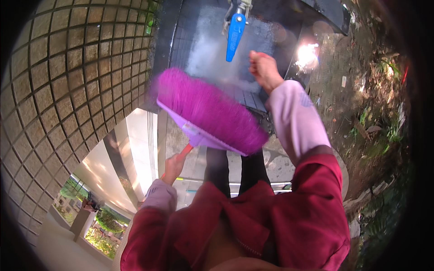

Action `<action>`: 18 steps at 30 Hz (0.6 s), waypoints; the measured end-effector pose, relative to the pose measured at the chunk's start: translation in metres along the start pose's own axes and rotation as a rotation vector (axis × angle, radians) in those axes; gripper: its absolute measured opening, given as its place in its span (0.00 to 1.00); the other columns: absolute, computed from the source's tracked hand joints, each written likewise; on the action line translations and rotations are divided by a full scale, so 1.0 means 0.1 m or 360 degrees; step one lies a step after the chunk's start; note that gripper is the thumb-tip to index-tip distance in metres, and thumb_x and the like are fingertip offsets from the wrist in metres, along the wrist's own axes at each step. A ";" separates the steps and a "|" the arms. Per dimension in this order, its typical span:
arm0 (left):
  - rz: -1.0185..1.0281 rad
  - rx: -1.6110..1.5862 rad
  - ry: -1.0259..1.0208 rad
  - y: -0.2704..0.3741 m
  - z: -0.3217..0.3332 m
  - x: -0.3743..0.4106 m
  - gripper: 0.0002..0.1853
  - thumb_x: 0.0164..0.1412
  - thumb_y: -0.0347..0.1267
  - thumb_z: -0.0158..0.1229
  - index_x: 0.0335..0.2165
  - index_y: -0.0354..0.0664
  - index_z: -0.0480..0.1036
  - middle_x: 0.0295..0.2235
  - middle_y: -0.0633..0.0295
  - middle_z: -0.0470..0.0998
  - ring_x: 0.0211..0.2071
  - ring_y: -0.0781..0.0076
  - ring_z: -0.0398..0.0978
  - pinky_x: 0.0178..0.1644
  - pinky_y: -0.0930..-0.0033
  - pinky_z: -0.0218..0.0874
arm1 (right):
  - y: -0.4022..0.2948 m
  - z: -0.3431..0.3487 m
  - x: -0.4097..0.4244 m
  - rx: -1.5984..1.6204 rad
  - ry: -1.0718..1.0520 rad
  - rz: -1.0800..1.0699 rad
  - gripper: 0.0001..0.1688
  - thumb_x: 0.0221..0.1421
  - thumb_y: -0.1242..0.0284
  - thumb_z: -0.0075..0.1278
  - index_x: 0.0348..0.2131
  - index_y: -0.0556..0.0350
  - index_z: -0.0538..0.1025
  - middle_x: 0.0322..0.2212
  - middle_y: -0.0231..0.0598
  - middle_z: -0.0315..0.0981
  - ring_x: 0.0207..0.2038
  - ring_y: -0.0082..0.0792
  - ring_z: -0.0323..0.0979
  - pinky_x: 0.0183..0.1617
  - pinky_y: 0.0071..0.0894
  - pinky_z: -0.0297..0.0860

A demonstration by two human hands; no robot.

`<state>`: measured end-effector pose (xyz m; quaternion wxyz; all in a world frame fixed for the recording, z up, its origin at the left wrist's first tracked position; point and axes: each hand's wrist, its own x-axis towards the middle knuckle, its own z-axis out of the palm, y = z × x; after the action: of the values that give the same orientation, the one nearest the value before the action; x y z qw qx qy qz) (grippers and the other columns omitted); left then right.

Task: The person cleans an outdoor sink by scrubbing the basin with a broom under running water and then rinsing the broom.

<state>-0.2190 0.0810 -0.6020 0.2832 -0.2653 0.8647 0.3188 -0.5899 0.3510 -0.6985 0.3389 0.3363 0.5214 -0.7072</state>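
My left hand (173,168) grips the orange handle of a broom close to its lilac plastic head. The broom's magenta bristles (210,108) point upward and away from me, slightly blurred. Ahead, my right hand (266,71) is raised with its fingers curled in; whether it holds anything cannot be told. Left of that hand, a blue lever handle (235,37) hangs from a metal valve or tap at the top centre. Beneath the lever lies a dark tiled basin (252,100) with whitish, cloudy water or foam in it.
A tiled wall (74,67) rises at the left. Sunlight glares on the wet ground (325,91) at the right, beside soil with plants and litter (373,125). A dark ledge (330,15) juts in at the top right. Pale paving (278,159) lies around my legs.
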 end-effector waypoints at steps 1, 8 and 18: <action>0.0029 -0.0005 0.0005 -0.05 -0.02 -0.07 0.07 0.45 0.28 0.57 0.21 0.35 0.67 0.12 0.59 0.65 0.15 0.74 0.60 0.21 0.71 0.55 | -0.05 -0.07 -0.07 -0.0175 0.0075 0.0001 0.08 0.46 0.68 0.48 0.22 0.53 0.70 0.16 0.27 0.62 0.18 0.22 0.59 0.19 0.24 0.55; 0.0020 -0.0047 -0.0002 0.10 -0.04 -0.05 0.10 0.47 0.33 0.54 0.19 0.38 0.66 0.15 0.46 0.67 0.20 0.45 0.66 0.21 0.57 0.56 | 0.31 0.51 -0.61 -0.0407 -0.0660 0.0131 0.10 0.45 0.68 0.50 0.22 0.57 0.70 0.17 0.29 0.65 0.19 0.21 0.61 0.22 0.21 0.59; 0.0056 0.0153 0.0003 -0.07 0.02 -0.13 0.07 0.45 0.29 0.57 0.21 0.37 0.68 0.12 0.55 0.64 0.13 0.68 0.62 0.20 0.69 0.55 | -0.10 0.00 -0.62 -0.0645 -0.0411 -0.0221 0.08 0.49 0.68 0.48 0.23 0.54 0.72 0.19 0.27 0.67 0.19 0.16 0.59 0.22 0.16 0.56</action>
<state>-0.2047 0.0813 -0.5970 0.2891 -0.2365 0.8838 0.2818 -0.5643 0.3612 -0.6423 0.4138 0.1317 0.6268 -0.6469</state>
